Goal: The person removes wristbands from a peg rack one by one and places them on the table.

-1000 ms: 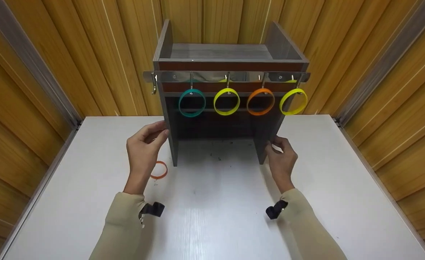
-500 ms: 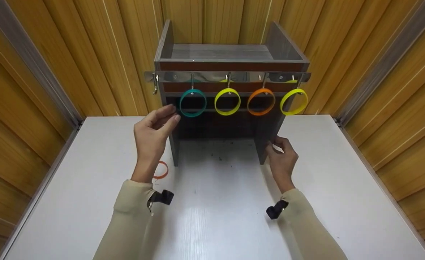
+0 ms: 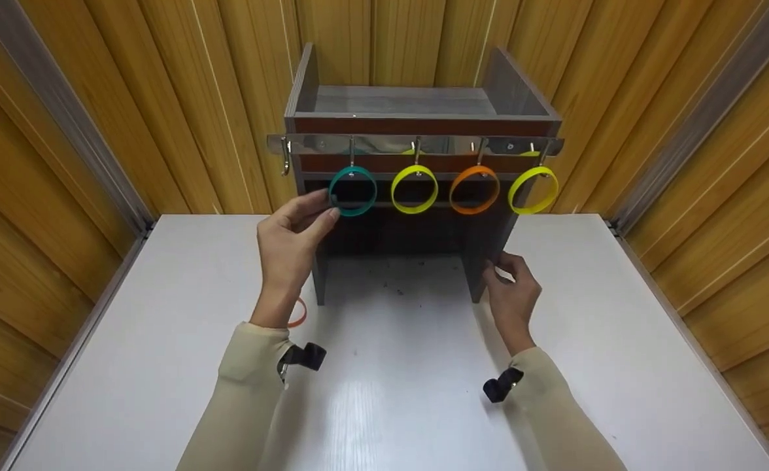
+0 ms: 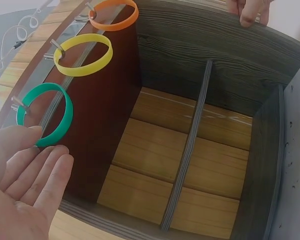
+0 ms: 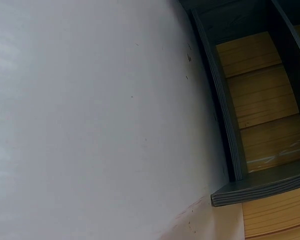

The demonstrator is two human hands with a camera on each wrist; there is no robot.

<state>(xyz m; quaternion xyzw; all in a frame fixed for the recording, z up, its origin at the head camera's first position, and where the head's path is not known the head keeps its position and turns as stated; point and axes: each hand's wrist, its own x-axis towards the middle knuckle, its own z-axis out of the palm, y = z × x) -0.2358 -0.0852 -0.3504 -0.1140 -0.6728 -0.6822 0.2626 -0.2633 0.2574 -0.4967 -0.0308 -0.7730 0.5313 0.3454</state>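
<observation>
A teal ring (image 3: 373, 190) hangs from a hook on the metal rail (image 3: 384, 144) of a grey shelf unit (image 3: 391, 118). My left hand (image 3: 293, 239) is at its lower left edge, thumb and fingertips apart. In the left wrist view, the thumb and fairly straight fingers of the left hand (image 4: 32, 170) lie at the lower edge of the teal ring (image 4: 65, 120). My right hand (image 3: 514, 288) grips the front edge of the unit's right side panel, low down. Fingers of that right hand (image 4: 252, 11) show over the panel's edge in the left wrist view.
Two yellow rings (image 3: 394, 190) and an orange ring (image 3: 453, 193) hang on other hooks. The leftmost hook (image 3: 286, 157) bears no ring. Another orange ring (image 3: 303, 314) lies on the white table (image 3: 397, 392), partly behind the left wrist. Wood-plank walls (image 3: 97, 131) enclose the table.
My left hand has left the unit's left side panel and moved up and right to the teal ring. My right hand stays on the right panel. The view has tilted slightly.
</observation>
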